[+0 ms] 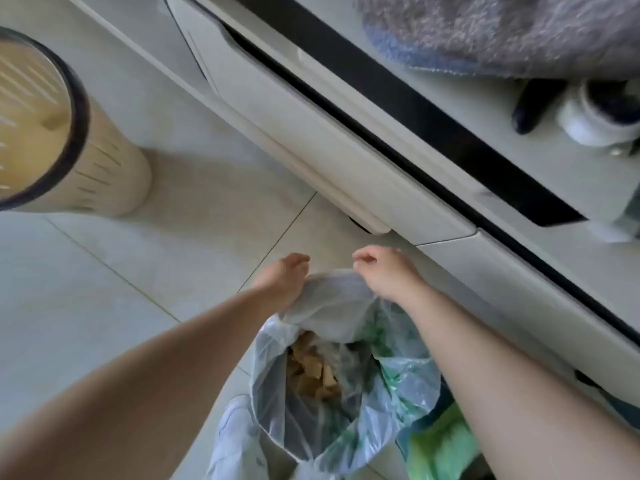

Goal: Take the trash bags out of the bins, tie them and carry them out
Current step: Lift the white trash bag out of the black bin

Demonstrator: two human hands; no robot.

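View from above, person bent over the near bin. The trash bag (332, 306), a thin see-through film, lines a pale bin (268, 438) that stands on the tiled floor (104, 289) at the person's feet, just beside the white cabinet (346, 157) on the right. The bag has not been lifted out; its mouth is open, and brown scraps (311, 372) lie low inside.

Both arms reach to the far side of the mouth. The right hand (384, 271) has its fingers curled and pinches the far edge of the film. The left hand (287, 282) grasps the same edge further left, though blur hides exactly how its fingers lie. The film hangs slack between the two hands.

Handling, as a judgement: the bag looks soft, limp and light, with little load in it. Film this thin is likely to stretch or tear if pulled at one point, and it may slip through a loose pinch. The best hold is the gathered rim, bunched into a thick neck well above the scraps, which also leaves free film for the knot. Lifting straight up should keep the bag from snagging on the bin.

A green bag (440, 441) lies near right of the bin. A second, beige bin (104, 161) stands far left, well apart.
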